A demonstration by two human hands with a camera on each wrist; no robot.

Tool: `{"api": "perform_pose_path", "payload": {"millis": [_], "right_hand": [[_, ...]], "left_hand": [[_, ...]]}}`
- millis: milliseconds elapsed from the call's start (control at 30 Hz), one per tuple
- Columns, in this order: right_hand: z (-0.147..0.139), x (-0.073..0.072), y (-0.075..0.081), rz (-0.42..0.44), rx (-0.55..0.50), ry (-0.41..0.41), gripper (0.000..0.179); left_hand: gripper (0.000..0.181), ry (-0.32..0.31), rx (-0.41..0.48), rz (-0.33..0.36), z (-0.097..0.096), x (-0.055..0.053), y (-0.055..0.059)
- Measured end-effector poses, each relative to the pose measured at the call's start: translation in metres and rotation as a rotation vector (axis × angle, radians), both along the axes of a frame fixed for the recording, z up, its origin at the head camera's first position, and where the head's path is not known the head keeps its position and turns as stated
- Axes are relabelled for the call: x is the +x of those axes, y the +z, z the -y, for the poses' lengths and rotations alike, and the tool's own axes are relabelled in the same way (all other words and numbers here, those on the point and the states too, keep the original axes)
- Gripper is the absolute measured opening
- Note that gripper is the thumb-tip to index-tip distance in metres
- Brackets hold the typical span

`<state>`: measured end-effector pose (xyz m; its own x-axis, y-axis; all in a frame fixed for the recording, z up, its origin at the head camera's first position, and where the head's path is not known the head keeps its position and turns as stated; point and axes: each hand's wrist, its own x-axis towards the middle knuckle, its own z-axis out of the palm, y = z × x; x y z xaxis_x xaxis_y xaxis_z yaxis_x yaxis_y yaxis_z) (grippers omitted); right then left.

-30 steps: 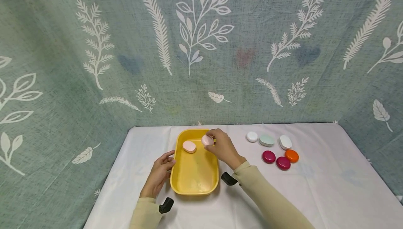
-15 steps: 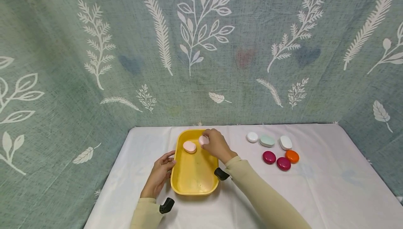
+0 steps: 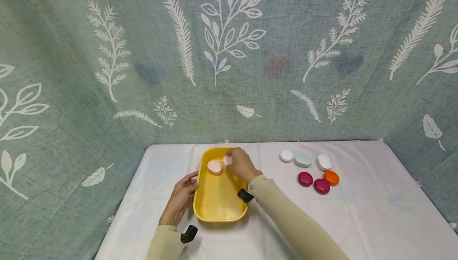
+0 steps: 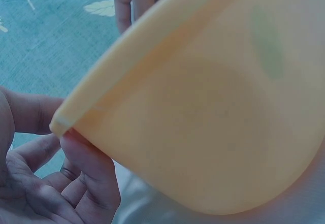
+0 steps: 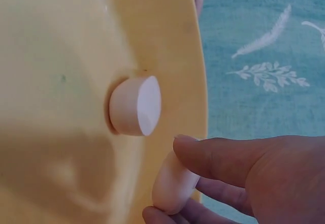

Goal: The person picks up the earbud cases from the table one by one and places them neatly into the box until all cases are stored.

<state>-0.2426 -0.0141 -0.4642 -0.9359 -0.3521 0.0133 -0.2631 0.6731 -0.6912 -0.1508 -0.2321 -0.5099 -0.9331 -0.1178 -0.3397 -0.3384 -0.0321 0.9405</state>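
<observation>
A yellow plastic tray [image 3: 214, 196] stands on the table, and my left hand [image 3: 180, 198] touches its left rim with the index finger and thumb. In the left wrist view, the other fingers of that hand hang loosely curled below the rim. Over the far right part of the tray, my right hand [image 3: 243, 164] pinches a pale pink bar of soap [image 5: 172, 186] between thumb and fingers. Another pale pink bar of soap [image 3: 215, 167] lies inside the tray near the far left, close beside the held one. My right fingers partly hide the held soap in the head view.
Right of the tray on the white cloth lie a round white soap [image 3: 286, 156], a pale green soap [image 3: 303, 160], an oval white soap [image 3: 323, 162], an orange soap [image 3: 331, 178] and two dark red soaps [image 3: 305, 179]. A patterned green curtain [image 3: 229, 93] hangs behind.
My right hand has moved left over the tray with the pink soap, bringing it nearer to the soap lying there. My left hand stays at the rim.
</observation>
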Motion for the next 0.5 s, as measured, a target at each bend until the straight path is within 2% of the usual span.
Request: {"api": "perform_pose_path", "payload": {"millis": [167,500], "right_hand": [[0.0038,0.0009,-0.0052,0.017,-0.011,0.010,0.041],[0.0076,-0.0059,-0.0094,-0.004,0.025,0.014,0.040]], "left_hand": [[0.046,-0.004,0.003,-0.004,0.0017,0.0031,-0.0003],[0.046,0.007,0.021,-0.010,-0.0006,-0.0013,-0.0008]]}}
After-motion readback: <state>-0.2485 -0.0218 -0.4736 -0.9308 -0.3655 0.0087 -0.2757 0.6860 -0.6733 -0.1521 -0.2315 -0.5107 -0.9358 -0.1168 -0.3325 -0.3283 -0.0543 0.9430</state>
